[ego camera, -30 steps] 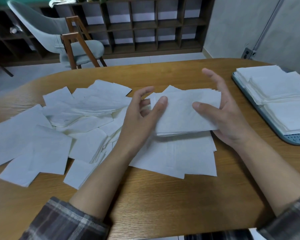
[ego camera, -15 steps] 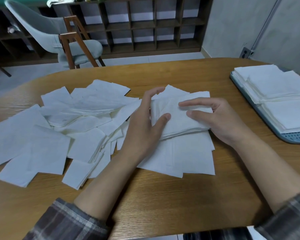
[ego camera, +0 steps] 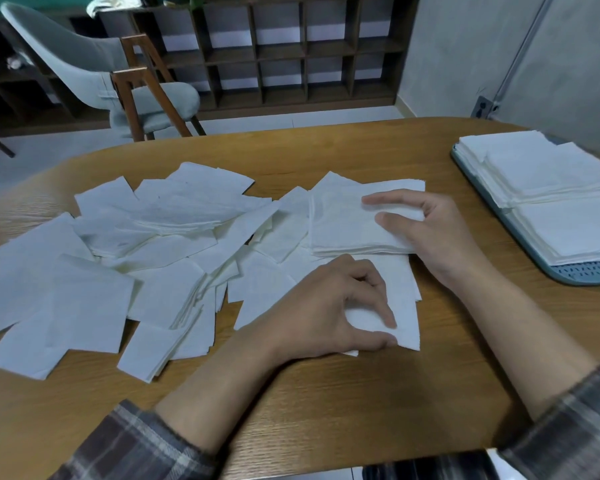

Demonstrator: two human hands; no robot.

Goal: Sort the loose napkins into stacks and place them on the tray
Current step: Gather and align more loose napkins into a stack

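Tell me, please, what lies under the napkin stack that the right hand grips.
Loose napkins lie spread beneath the napkin stack, poking out at its near and left edges. The stack hides how many lie directly under it.

View: one head-worn wide-angle camera.
Facing: forward and down across the table (ego camera: 326,403).
Nearness: close; table fills lower frame, tray (ego camera: 582,273) at right edge.
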